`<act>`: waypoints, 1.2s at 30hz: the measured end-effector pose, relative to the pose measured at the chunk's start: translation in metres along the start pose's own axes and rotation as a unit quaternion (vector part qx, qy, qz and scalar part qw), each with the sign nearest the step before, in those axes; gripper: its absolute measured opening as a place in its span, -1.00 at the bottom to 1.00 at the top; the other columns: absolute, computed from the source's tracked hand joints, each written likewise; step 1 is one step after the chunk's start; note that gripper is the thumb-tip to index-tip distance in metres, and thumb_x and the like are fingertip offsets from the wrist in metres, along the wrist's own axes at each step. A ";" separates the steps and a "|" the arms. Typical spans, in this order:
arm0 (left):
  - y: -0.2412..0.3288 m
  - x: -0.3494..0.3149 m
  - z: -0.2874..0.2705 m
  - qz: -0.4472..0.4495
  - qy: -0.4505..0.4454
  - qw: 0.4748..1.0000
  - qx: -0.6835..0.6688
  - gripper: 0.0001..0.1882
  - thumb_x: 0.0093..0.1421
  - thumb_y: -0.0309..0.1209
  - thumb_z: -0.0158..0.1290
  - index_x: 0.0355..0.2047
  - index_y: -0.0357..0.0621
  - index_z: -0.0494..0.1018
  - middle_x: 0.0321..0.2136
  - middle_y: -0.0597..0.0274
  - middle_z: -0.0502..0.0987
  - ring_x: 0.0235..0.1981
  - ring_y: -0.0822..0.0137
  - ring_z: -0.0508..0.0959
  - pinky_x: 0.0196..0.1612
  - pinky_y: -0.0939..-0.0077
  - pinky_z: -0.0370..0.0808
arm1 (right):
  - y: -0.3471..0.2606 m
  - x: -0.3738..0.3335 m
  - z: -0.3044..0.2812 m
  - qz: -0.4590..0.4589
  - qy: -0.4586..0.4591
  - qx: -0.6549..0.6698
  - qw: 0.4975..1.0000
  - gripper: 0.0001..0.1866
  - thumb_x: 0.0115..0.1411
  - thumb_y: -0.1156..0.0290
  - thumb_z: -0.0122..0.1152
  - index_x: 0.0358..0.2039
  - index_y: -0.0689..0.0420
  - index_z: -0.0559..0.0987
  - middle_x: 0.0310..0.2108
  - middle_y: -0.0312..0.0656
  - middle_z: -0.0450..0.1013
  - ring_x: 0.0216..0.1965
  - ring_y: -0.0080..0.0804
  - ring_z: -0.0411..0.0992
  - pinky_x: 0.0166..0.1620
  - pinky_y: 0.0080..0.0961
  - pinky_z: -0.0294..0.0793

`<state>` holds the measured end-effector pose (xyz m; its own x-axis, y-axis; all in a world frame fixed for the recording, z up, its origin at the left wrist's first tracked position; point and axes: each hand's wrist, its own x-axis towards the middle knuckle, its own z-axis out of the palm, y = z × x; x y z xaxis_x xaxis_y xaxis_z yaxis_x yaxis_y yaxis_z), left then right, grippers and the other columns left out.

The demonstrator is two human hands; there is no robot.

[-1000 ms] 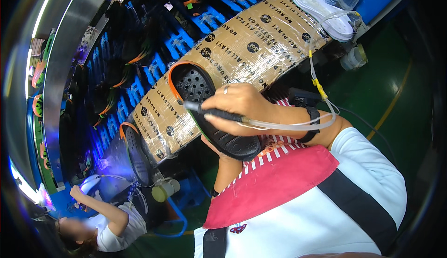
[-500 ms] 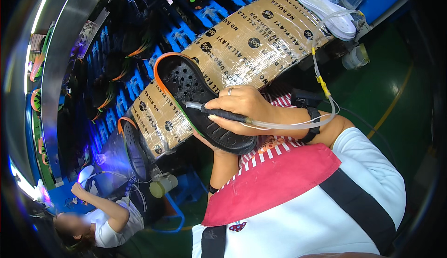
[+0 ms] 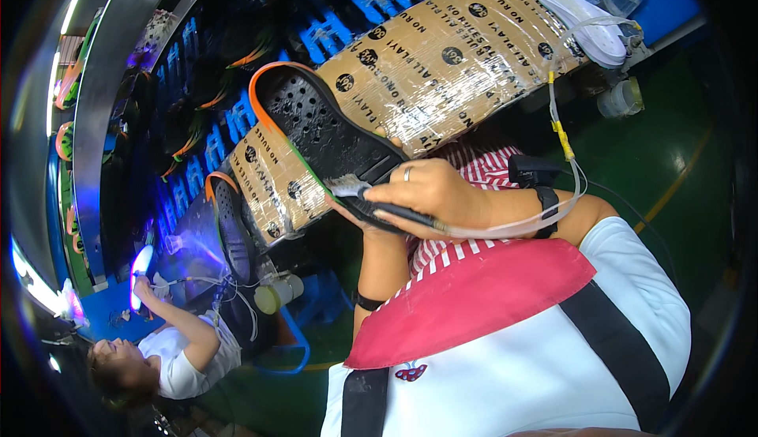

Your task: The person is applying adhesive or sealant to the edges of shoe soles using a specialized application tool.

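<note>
Sole (image 3: 322,135) at ten o'clock from the right hand (image 3: 430,192) closed round a brush (image 3: 345,185), long axis from eleven to five o'clock, nearer to the left hand (image 3: 359,214), mostly hidden beneath and apparently gripping its edge.

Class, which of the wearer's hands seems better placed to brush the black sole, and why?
Probably the right hand: it grips the brush, bristles at the black sole, while the left hand is occupied holding that sole.
</note>
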<state>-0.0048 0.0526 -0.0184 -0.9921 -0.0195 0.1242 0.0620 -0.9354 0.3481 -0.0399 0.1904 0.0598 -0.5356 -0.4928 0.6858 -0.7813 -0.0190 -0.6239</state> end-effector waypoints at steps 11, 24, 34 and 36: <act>0.014 0.008 0.003 0.009 -0.047 0.999 0.004 -0.16 0.07 0.13 -0.01 0.19 -0.20 0.06 0.09 -0.04 0.26 0.08 0.03 0.30 0.15 0.13 0.26 | 0.000 0.001 -0.014 0.137 -0.020 0.153 0.978 -0.76 -0.03 0.47 0.28 -0.29 0.22 0.58 -0.49 -0.07 0.52 -0.50 -0.27 0.51 -0.41 -0.51 0.44; 0.030 0.011 0.005 0.016 -0.072 0.997 0.031 -0.14 0.07 0.12 0.01 0.19 -0.22 0.05 0.10 -0.01 0.25 0.10 0.05 0.28 0.17 0.16 0.24 | 0.003 -0.003 -0.020 0.186 -0.058 0.196 0.961 -0.76 -0.04 0.44 0.30 -0.31 0.21 0.59 -0.48 -0.10 0.53 -0.48 -0.32 0.52 -0.42 -0.54 0.44; 0.057 0.008 -0.002 0.066 0.040 0.994 0.077 0.04 -0.11 0.32 0.03 0.21 -0.11 0.02 0.06 -0.21 0.24 0.00 -0.20 0.35 -0.02 -0.08 0.40 | 0.001 -0.002 -0.027 0.258 -0.155 0.273 0.914 -0.73 0.01 0.41 0.26 -0.25 0.23 0.58 -0.45 -0.12 0.54 -0.43 -0.53 0.49 -0.36 -0.61 0.42; 0.062 0.011 0.001 0.037 -0.006 0.995 0.093 0.02 -0.10 0.30 0.03 0.22 -0.08 0.03 0.08 -0.16 0.23 0.02 -0.20 0.34 0.01 -0.10 0.37 | 0.002 -0.006 -0.022 0.257 -0.154 0.263 0.917 -0.73 0.01 0.42 0.27 -0.25 0.23 0.58 -0.45 -0.10 0.54 -0.44 -0.51 0.49 -0.37 -0.63 0.42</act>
<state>-0.0119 -0.0055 0.0054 -0.9826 -0.0811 0.1671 0.1558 -0.8496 0.5039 -0.0454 0.2121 0.0624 -0.6102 -0.7756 0.1616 -0.1440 -0.0920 -0.9853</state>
